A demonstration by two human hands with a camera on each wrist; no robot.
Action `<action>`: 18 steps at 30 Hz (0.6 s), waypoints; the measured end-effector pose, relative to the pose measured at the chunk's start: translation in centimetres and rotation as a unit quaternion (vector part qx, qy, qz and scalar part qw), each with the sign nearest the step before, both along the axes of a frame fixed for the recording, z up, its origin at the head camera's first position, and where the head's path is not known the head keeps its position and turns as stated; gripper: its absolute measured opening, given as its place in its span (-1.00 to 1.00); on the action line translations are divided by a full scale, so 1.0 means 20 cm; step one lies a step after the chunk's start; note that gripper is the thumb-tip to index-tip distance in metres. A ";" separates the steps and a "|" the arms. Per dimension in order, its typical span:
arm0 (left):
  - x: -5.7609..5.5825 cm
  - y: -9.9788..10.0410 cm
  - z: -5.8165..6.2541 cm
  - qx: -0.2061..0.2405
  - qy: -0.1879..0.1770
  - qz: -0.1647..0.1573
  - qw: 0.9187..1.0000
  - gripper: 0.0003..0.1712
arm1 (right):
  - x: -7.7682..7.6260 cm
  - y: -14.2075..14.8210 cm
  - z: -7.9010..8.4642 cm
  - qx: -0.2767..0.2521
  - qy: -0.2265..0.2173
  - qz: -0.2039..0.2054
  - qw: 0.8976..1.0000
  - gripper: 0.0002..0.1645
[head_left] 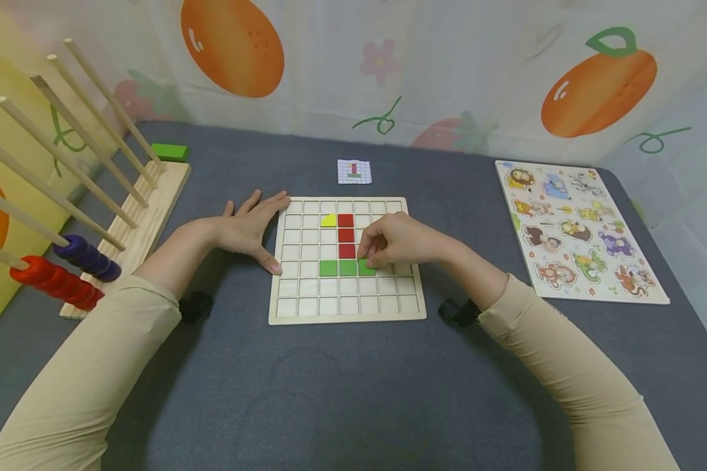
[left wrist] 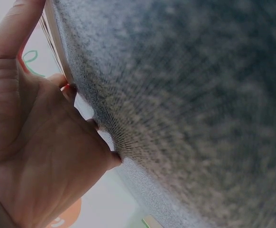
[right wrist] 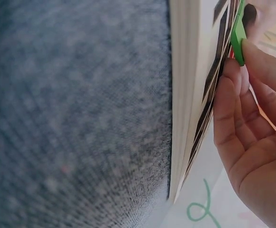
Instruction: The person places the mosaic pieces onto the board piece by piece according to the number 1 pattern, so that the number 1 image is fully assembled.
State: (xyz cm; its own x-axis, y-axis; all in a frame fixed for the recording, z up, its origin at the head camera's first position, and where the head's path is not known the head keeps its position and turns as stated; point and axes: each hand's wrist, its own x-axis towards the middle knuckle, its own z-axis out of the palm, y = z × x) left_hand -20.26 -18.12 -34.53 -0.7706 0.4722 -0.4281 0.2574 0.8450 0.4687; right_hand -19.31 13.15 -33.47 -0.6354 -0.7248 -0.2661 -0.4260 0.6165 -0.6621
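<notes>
A pale wooden grid board (head_left: 347,314) lies flat on the table. Three red square tiles (head_left: 346,235) form a column on it, with a yellow tile (head_left: 328,221) with a slanted corner left of the top one. Below are green tiles (head_left: 328,268) in a row. My right hand (head_left: 403,239) pinches the rightmost green tile (right wrist: 238,40) between thumb and fingers; it sits tilted at its cell. My left hand (head_left: 244,226) is spread along the board's left edge, thumb at the side and fingertips by the upper corner.
A small printed pattern card (head_left: 354,171) lies behind the board. On the left stands a wooden peg rack (head_left: 147,216) with red and purple beads, a green block (head_left: 170,153) behind it. An animal puzzle board (head_left: 583,232) lies at the right. A fruit-print curtain (head_left: 448,59) hangs behind.
</notes>
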 end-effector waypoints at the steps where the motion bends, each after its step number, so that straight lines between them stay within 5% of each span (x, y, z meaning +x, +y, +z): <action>1: 0.00 0.00 0.00 0.000 0.000 0.000 1.000 0.60 | 0.00 0.00 0.00 0.000 0.001 0.000 1.000 -0.88; 18: 0.00 0.00 0.00 -0.003 0.005 0.000 1.000 0.60 | 0.00 0.00 -0.02 -0.004 0.009 -0.005 1.000 -0.91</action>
State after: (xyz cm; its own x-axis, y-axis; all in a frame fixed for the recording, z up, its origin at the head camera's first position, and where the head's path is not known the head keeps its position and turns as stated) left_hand -20.25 -18.07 -34.60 -0.7753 0.4686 -0.4234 0.2615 0.8484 0.4602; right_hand -19.41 13.07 -33.77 -0.6467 -0.7212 -0.2484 -0.4322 0.6148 -0.6597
